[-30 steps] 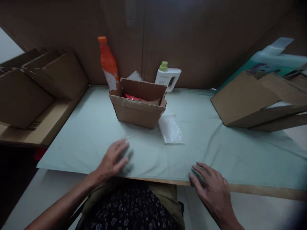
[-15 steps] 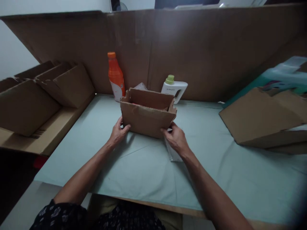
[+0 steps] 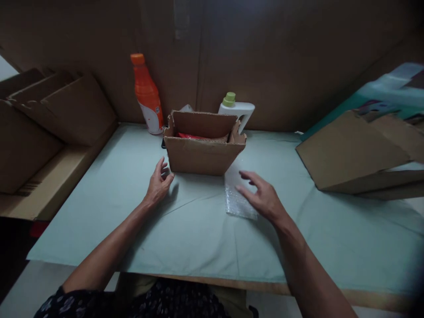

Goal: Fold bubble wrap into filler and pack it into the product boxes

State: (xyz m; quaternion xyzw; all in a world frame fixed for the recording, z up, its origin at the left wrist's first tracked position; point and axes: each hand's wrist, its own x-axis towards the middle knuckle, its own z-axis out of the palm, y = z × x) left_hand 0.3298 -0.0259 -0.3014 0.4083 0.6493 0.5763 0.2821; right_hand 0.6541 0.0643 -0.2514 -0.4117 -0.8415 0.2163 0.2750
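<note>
Both hands (image 3: 159,183) released cardboard box (image 3: 203,152), now apart.

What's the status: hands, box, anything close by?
Left hand open, beside open brown cardboard box. Right hand open over clear bubble-wrap piece. Red packet inside box.

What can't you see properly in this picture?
- Head view: the red thing inside the cardboard box is mostly hidden by the box's front wall.
- The label on the white bottle is too small to read, and the box covers its base.
- The bubble wrap is partly covered by the right hand.
- The pale object behind the box is nearly all hidden.
- The left hand is open beside the box; touching or not is unclear.
</note>
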